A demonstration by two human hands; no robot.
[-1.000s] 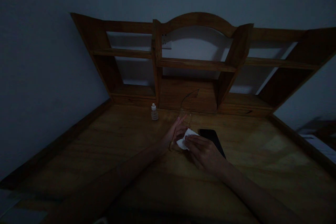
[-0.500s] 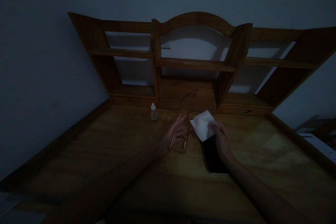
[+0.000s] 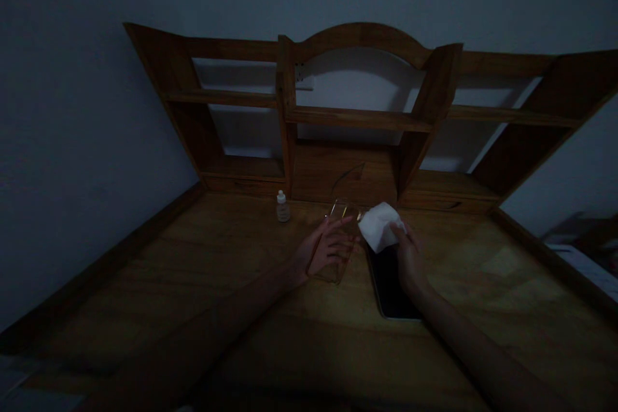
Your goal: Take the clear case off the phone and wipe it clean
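Observation:
In dim light, my left hand lies flat with spread fingers on a clear phone case with a gold rim, which rests on the wooden desk. My right hand pinches a white cloth and holds it just above the far end of a black phone. The phone lies face up to the right of the case. The cloth hides the phone's top edge.
A small white dropper bottle stands behind and left of the case. A wooden shelf unit with empty compartments runs along the back of the desk against a pale wall. A raised wooden edge borders the desk on both sides.
My right hand lifted the white cloth off the case and carried it right to the phone's far end. My left hand moved further onto the case, fingers spread.

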